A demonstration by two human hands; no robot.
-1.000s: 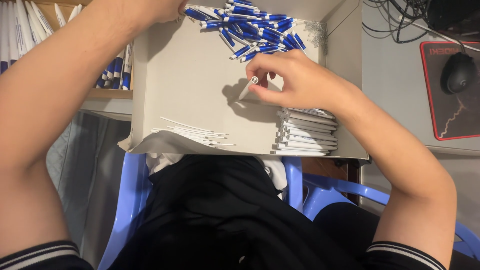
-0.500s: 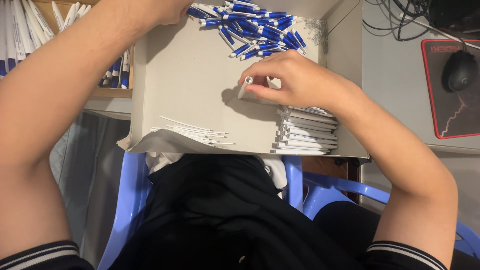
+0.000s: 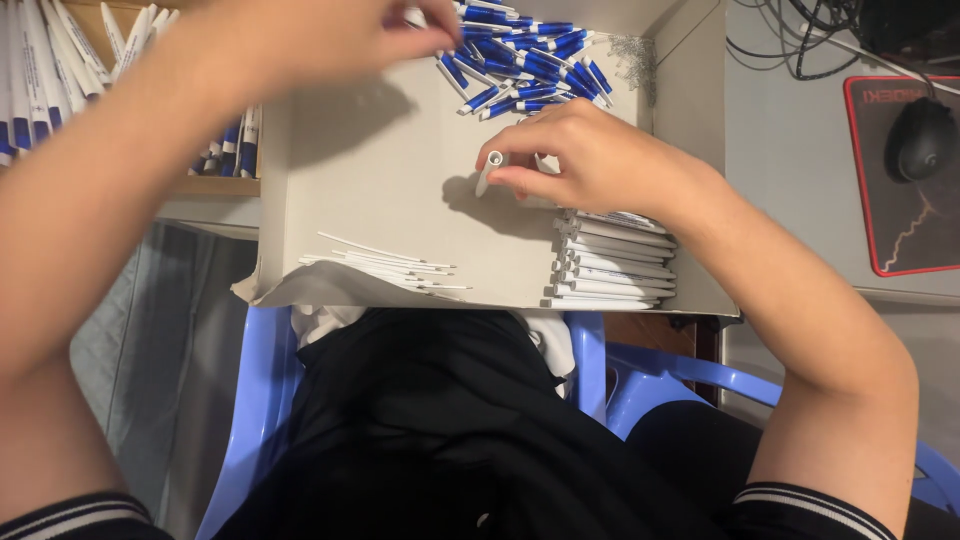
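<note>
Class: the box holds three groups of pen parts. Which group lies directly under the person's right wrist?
The stack of white barrels at the box's near right corner. The blue parts lie at the far side; the thin white refills lie near left.

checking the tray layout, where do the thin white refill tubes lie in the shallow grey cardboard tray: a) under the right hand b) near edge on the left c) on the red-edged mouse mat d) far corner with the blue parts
b: the thin white refill tubes lie in a loose bundle at the near left edge of the shallow grey cardboard tray, apart from the blue and white pen parts at the far side and the right hand.
</note>
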